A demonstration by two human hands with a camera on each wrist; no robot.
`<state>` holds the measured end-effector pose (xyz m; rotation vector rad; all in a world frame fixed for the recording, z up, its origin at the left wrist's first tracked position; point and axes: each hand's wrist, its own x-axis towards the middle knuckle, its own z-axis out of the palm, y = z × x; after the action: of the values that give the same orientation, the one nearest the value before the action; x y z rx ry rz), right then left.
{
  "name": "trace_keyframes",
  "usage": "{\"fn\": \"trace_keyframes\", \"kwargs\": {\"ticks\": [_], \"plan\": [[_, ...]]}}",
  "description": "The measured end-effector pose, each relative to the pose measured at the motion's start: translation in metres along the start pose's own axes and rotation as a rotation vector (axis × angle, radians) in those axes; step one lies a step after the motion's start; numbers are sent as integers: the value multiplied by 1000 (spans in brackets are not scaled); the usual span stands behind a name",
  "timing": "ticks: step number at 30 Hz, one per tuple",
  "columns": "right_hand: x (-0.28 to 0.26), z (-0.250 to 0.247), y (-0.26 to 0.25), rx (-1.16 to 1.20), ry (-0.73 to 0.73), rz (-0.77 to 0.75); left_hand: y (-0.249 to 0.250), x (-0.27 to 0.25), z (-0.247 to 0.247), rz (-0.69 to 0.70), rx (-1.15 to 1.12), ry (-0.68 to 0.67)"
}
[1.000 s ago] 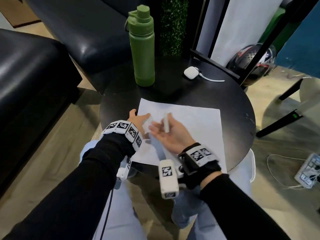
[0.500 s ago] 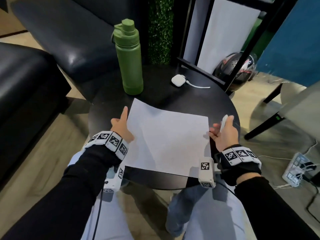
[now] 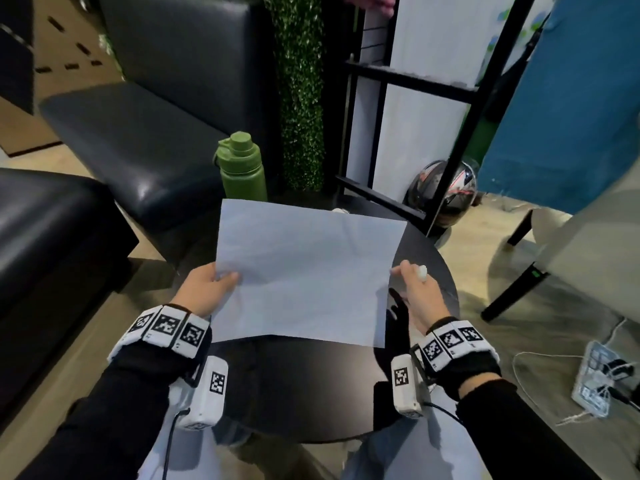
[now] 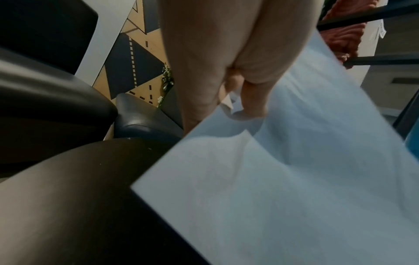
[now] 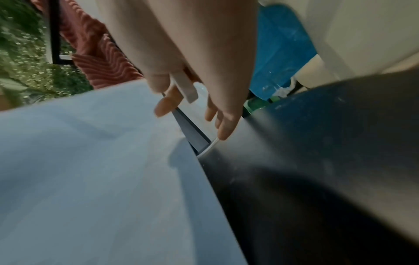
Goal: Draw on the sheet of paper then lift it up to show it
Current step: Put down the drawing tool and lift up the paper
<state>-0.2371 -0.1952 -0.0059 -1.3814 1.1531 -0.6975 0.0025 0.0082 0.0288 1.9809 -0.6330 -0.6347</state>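
The white sheet of paper (image 3: 304,271) is held in the air above the round black table (image 3: 311,393), its far edge raised. The side facing me looks blank. My left hand (image 3: 211,289) pinches the sheet's left edge, thumb on top and fingers underneath; the left wrist view shows the same pinch on the sheet (image 4: 294,179). My right hand (image 3: 412,285) is at the right edge with its thumb on the paper (image 5: 90,161). A white pen (image 3: 422,271) is tucked between that hand's fingers, and the pen (image 5: 187,89) also shows in the right wrist view.
A green bottle (image 3: 242,168) stands at the table's far side, partly behind the sheet. A black sofa (image 3: 138,133) is to the left, and a black frame (image 3: 450,168) and a helmet (image 3: 446,192) to the right. A power strip (image 3: 599,379) with cables lies on the floor.
A second ago the sheet lay flat with both hands over it. The hands then moved to its left and right edges. Now the sheet is off the table and tilted up.
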Motion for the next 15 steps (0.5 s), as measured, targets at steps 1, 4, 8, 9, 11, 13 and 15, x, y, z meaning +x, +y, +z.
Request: {"fn": "trace_keyframes", "kwargs": {"ticks": [1, 4, 8, 9, 11, 13, 15], "plan": [[2, -2, -5, -45, -54, -44, 2, 0, 1, 15, -49, 5], [2, -8, -28, -109, -133, -139, 13, -1, 2, 37, -273, 14], [-4, -12, -59, -129, -80, -336, 29, -4, 2, 30, -488, -16], [-5, -12, -63, -164, -105, -365, 31, -4, 3, 29, -487, -2], [-2, -12, -68, -246, -140, -369, 38, -3, 5, 29, -492, 57], [8, -9, -72, -243, -51, -333, 47, -2, 6, 38, -470, 158], [24, -8, -77, -78, 79, -227, 53, 2, 5, 57, -525, 249]]}}
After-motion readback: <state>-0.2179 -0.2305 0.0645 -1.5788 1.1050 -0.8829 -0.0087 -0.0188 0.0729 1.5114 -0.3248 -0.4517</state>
